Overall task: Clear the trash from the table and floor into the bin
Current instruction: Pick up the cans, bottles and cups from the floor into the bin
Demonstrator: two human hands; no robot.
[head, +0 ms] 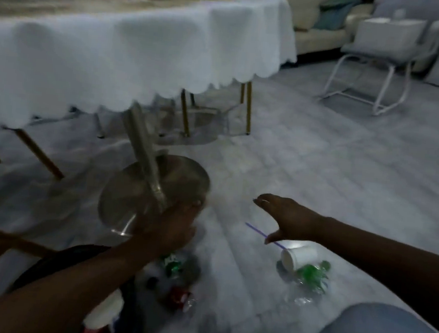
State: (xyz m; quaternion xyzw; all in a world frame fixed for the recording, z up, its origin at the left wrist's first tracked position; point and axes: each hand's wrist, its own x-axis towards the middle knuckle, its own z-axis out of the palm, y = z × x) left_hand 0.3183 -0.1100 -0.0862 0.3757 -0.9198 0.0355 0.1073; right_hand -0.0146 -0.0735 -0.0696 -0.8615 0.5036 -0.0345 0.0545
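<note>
Two pieces of trash, the white cup (298,257) and the purple straw (262,235), are seen on the floor just below the spread, empty right hand (285,217), while something blurred is perhaps held by the left hand (170,225).

Right hand (285,217) spread; left hand (165,230) perhaps curled.

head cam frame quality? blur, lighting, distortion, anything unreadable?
Head view: dim, bluish light; motion blur smears the left hand and the trash below it; right hand and white cup read sharper; wide-angle bends the table edge; left grip unreadable.
</note>
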